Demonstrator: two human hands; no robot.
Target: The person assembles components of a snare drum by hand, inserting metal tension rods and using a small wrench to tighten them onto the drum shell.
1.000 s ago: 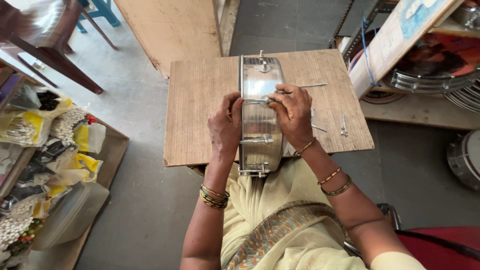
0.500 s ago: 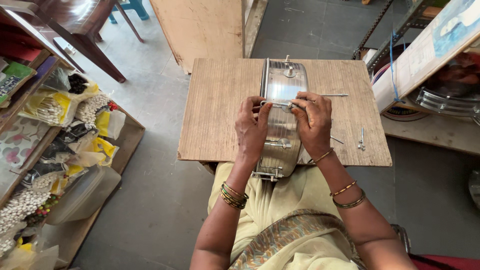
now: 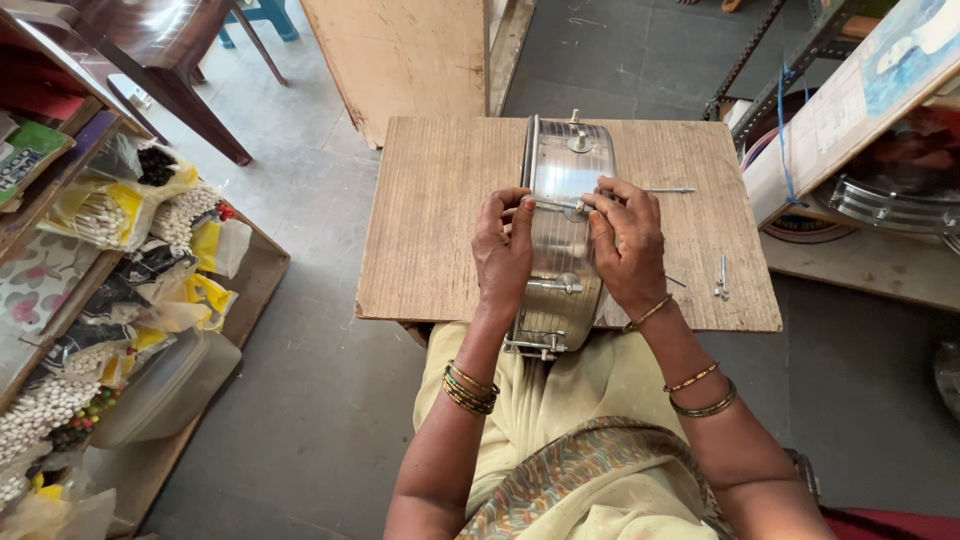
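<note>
The metal drum shell stood on edge on the wooden table. The left hand and right hand pinched a tension rod across it, fingers narrow.

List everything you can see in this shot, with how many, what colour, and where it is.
metal drum shell: one, silver, standing on edge on the board
tension rod: one, silver, across the shell, pinched by both hands
wooden board: one, brown, in front of the person
loose rods: a few, silver, right part of the board
packets: many, yellow and white, shelf at left
left hand: one, on the shell's left side
right hand: one, on the shell's right side
</note>
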